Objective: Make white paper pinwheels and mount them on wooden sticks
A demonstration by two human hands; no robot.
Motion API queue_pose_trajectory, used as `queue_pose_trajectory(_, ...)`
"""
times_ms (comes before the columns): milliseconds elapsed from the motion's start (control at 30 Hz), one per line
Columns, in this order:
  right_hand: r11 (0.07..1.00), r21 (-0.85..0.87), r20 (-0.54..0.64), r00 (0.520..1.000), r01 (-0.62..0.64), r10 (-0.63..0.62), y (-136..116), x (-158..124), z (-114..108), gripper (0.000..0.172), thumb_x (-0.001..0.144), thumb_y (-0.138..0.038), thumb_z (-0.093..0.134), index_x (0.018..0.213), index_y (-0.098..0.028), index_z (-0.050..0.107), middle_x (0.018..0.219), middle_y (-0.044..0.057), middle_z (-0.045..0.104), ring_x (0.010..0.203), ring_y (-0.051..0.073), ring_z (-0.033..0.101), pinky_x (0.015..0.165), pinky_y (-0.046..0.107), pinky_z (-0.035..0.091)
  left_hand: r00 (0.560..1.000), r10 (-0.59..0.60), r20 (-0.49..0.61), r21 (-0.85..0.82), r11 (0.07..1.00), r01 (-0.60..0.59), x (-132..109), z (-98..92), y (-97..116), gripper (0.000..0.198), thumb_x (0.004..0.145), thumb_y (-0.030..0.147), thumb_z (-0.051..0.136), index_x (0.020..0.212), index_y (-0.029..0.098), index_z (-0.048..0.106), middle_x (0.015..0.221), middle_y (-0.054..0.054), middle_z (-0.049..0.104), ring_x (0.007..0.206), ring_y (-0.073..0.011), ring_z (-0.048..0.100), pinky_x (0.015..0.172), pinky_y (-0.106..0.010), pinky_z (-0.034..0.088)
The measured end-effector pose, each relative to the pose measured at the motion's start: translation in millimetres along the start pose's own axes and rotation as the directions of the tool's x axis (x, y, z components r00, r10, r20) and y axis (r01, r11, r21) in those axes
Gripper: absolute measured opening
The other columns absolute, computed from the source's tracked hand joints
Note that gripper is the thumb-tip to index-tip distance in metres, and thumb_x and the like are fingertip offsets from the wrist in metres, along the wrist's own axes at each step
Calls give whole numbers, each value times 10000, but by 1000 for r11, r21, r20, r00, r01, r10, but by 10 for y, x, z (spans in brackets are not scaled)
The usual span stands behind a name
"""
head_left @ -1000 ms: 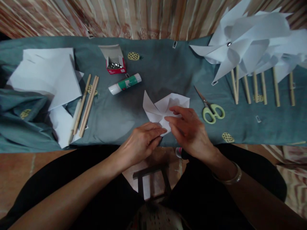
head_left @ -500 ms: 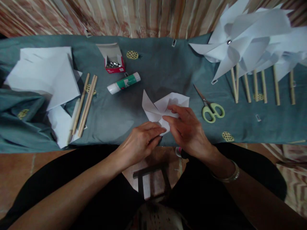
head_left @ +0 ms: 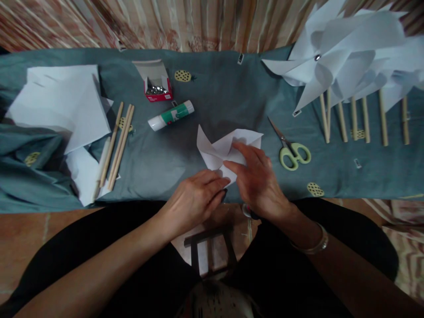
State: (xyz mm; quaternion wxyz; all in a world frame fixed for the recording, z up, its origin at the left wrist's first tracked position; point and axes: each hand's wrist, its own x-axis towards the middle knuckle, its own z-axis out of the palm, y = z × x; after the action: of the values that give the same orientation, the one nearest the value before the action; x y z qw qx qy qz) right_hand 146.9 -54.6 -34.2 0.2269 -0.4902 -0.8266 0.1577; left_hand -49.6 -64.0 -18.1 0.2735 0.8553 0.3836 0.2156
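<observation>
A half-folded white paper pinwheel (head_left: 215,148) lies on the grey-green cloth (head_left: 218,95) near the table's front edge. My right hand (head_left: 260,179) rests on its right part, fingers pressing a folded flap toward the centre. My left hand (head_left: 195,198) sits at the pinwheel's lower left corner, fingers curled and pinching the paper's edge. A glue stick (head_left: 171,115) lies just beyond the paper to the left. Green-handled scissors (head_left: 291,150) lie to the right of my right hand.
A red box of pins (head_left: 156,85) stands open at the back. Sheets of white paper (head_left: 62,104) and several wooden sticks (head_left: 117,143) lie at the left. Finished white pinwheels on sticks (head_left: 347,66) fill the back right.
My right hand has slid slightly up and left over the paper, flattening the flap. The left hand has barely moved.
</observation>
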Motion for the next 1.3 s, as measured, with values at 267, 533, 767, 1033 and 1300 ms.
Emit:
queue_pose_trajectory(267, 998, -42, -78, 995, 52, -55, 6, 25, 109, 307, 919, -126, 445, 1125, -289, 604, 1407, 61, 506, 1301, 315, 477, 1015, 494, 420, 997, 56, 51, 230, 971, -66, 17, -48, 55, 216, 961, 170, 465, 1061, 109, 646, 899, -76, 650, 838, -197, 618, 695, -313, 562)
queue_pose_trajectory(533, 997, -8, -111, 991, 71, -71, 44, 51, 128, 317, 920, -129, 433, 1104, -307, 620, 1416, 34, 508, 1315, 312, 473, 1038, 519, 419, 997, 62, 39, 234, 970, -70, 11, -24, 45, 190, 947, 161, 479, 1027, 109, 644, 900, -74, 638, 824, -195, 604, 675, -307, 547)
queue_pose_trajectory(767, 999, 31, -80, 996, 37, -34, 29, 71, 12, 428, 887, -106, 453, 1170, -394, 596, 1406, -2, 507, 1313, 315, 464, 1030, 544, 447, 997, 40, 70, 231, 971, -55, 10, -15, 44, 180, 948, 176, 495, 1033, 113, 640, 923, -74, 630, 849, -203, 598, 705, -318, 545)
queue_pose_trajectory(1033, 991, -95, -67, 993, 94, -100, 26, 49, 77, 264, 939, -145, 428, 1085, -274, 606, 1380, 79, 522, 1281, 308, 500, 1003, 504, 460, 997, 45, 68, 230, 971, -60, 15, -22, 47, 197, 951, 161, 472, 1037, 109, 641, 928, -78, 640, 846, -207, 597, 696, -319, 540)
queue_pose_trajectory(1300, 997, -14, -108, 992, 70, -71, 39, 41, 162, 310, 928, -136, 438, 1124, -314, 599, 1414, 46, 508, 1324, 303, 469, 1040, 518, 421, 995, 63, 72, 258, 963, -80, 13, -16, 43, 201, 958, 162, 457, 1032, 110, 637, 929, -83, 644, 852, -210, 599, 695, -319, 533)
